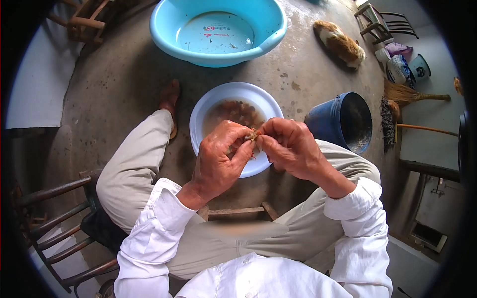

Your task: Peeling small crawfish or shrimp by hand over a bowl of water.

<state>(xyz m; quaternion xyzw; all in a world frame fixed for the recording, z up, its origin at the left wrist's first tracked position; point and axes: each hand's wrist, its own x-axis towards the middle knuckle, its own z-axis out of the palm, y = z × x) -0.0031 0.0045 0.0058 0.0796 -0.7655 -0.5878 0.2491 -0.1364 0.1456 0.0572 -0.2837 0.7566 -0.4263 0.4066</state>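
Observation:
Pinched between both hands is a small orange-and-pale crayfish-like shellfish (253,135), largely covered by the fingers. My left hand (225,156) grips its left side between thumb and forefinger. From the right, my right hand (292,147) holds the other side with its fingertips. Both hands are over a pale plastic basin (197,111) on the floor between my legs. Murky water fills part of that basin, with many reddish-brown pieces (238,111) in it. Thin reddish bits show below the left thumb; I cannot tell whether they hang from the hand or lie in the basin.
Beyond the basin stands a large light-blue tub (220,57) with a little water and debris. A dark blue bucket (324,117) leans beside my right knee. Further right are a brown-and-white furry animal (341,43) and a straw broom (404,93). A wooden chair (63,227) stands at left.

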